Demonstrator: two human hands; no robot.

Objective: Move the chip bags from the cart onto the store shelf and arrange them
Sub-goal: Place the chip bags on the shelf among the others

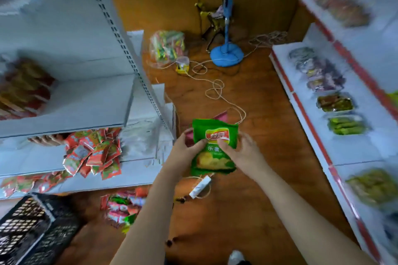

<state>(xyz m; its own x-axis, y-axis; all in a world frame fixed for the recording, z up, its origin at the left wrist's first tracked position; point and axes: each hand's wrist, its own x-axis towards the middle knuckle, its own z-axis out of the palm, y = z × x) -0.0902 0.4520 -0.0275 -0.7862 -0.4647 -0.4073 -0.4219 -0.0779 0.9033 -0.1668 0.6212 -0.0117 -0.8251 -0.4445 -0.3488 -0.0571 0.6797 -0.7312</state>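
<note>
A green chip bag (212, 150) with a red logo is held upright in mid-air over the wooden floor. My left hand (185, 149) grips its left side with the thumb across the front. My right hand (241, 149) grips its right side, thumb on the front too. A pink bag (221, 116) peeks out behind the green one. The white store shelf (86, 109) stands to the left, with a pile of small red packets (94, 153) on a lower level. A black mesh basket (32, 230) sits at the bottom left.
More bags (122, 206) lie on the floor by the basket. A white power strip (200, 186) and looping cords (215, 88) lie on the floor ahead. A blue fan base (226, 54) stands farther back. A second shelf (312, 114) with snack packs runs along the right.
</note>
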